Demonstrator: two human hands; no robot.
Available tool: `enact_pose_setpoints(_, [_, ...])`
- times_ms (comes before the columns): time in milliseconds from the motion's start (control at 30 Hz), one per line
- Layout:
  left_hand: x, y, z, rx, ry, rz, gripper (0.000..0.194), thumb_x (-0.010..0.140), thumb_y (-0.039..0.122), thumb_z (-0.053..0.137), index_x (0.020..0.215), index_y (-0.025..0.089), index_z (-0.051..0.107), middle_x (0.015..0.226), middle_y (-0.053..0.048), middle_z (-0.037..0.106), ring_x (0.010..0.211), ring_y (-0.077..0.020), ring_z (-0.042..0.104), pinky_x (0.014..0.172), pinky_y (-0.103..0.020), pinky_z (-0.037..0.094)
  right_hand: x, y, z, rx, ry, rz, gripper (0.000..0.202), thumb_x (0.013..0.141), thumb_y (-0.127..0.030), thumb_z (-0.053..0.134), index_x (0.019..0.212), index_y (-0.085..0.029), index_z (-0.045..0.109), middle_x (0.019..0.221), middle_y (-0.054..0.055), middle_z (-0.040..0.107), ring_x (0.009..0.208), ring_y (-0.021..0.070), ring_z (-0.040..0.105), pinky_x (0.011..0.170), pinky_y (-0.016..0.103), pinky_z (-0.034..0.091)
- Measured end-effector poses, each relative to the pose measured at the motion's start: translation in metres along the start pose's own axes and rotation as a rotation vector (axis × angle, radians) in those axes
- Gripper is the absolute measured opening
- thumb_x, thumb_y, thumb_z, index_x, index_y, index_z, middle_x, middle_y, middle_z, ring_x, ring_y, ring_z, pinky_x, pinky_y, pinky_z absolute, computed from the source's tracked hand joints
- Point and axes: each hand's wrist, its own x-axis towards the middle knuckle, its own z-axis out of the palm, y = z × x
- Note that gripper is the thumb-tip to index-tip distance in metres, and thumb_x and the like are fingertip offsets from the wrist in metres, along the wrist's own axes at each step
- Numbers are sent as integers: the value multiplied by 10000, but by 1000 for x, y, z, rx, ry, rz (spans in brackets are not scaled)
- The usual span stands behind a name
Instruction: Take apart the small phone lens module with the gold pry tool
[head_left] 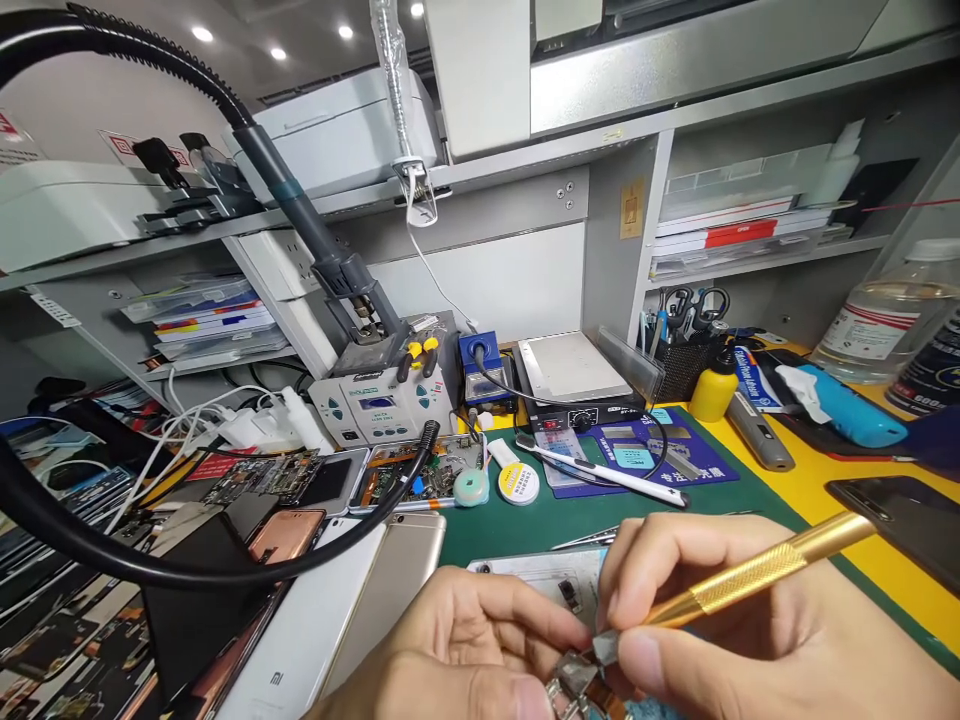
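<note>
The right hand [750, 640] grips a gold knife handle [757, 568], blade tip on a small metal part [574, 680] pinched by the left hand [465, 650], just in front of the opened phone [547, 580] on the green surface [540, 515]

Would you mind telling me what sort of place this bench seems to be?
Most likely a phone repair workbench: a soldering station stands at the back, opened phones lie beside it, and the right hand holds a gold precision tool.

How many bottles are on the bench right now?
3: a yellow bottle by the pen holder, a clear bottle far right, and a dark bottle at the right edge. Others may be hidden.
</note>
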Motion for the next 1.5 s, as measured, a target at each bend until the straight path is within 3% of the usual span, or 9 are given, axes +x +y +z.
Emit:
enact_pose_setpoints(233, [4, -6, -7, 76, 26, -46, 416, 545, 327, 951, 896, 144, 821, 777, -112, 805, 638, -129, 704, 556, -186, 477, 1, 5, -7, 18, -121, 37, 211, 862, -389, 747, 796, -216, 646, 755, 12, 656, 692, 205, 620, 648, 341, 485])
enact_pose_setpoints(433, [2, -1, -4, 123, 20, -69, 410, 565, 356, 935, 902, 150, 824, 753, -113, 784, 618, -137, 662, 574, -224, 464, -3, 3, -4, 6, -56, 56, 164, 865, -331, 742, 791, -211, 658, 744, 5, 663, 689, 210, 653, 643, 340, 508])
enact_pose_setpoints(667, [-1, -1, -4, 163, 38, -112, 429, 575, 374, 931, 926, 156, 817, 766, -113, 773, 681, -177, 680, 620, -268, 467, -4, 2, -4, -14, -69, 36, 144, 869, -268, 750, 781, -202, 657, 740, -9, 683, 696, 186, 641, 626, 296, 487])
enact_pose_setpoints(800, [-1, -4, -4, 169, 7, -109, 483, 582, 375, 922, 971, 112, 813, 793, -132, 768, 615, -140, 651, 550, -224, 432, -6, 2, -6, -69, -83, 90, 77, 846, -181, 744, 799, -201, 686, 727, -22, 691, 670, 160, 598, 590, 263, 454])
enact_pose_setpoints(967, [0, -3, -1, 153, -79, -43, 394, 663, 332, 882, 978, 105, 811, 683, -71, 693, 487, -60, 525, 453, -170, 350, -5, -13, -5, -18, -100, 138, 123, 858, -247, 757, 797, -179, 676, 719, -32, 670, 656, 123, 540, 576, 228, 427])
enact_pose_setpoints(1067, [-1, 1, 1, 202, -61, -47, 346, 669, 313, 886, 952, 130, 810, 649, -52, 686, 518, -88, 575, 468, -173, 373, -3, -23, -3, 9, -124, 213, 125, 853, -191, 744, 766, -163, 659, 721, -8, 690, 685, 143, 575, 634, 267, 450])
enact_pose_setpoints(1233, [-2, 2, 1, 202, -64, -43, 308, 686, 310, 878, 932, 140, 805, 667, -57, 710, 535, -87, 585, 482, -167, 391, -1, -24, -2, 121, -129, 236, 172, 740, -139, 817, 753, -182, 651, 697, -11, 707, 675, 161, 636, 636, 280, 471])
enact_pose_setpoints(1367, [-1, -1, 0, 183, -71, -39, 310, 693, 294, 876, 944, 128, 800, 722, -83, 743, 549, -88, 605, 481, -160, 407, 0, -21, -3, 187, -139, 222, 121, 790, -159, 766, 757, -184, 652, 717, 11, 744, 710, 181, 691, 682, 306, 521])
enact_pose_setpoints(1500, [-5, 3, 6, 152, -104, -22, 263, 747, 256, 847, 990, 169, 795, 768, -80, 764, 609, -89, 640, 527, -150, 442, 2, -23, -2, 217, -134, 219, 120, 760, -72, 727, 741, -173, 664, 679, 0, 749, 675, 158, 690, 671, 282, 540])
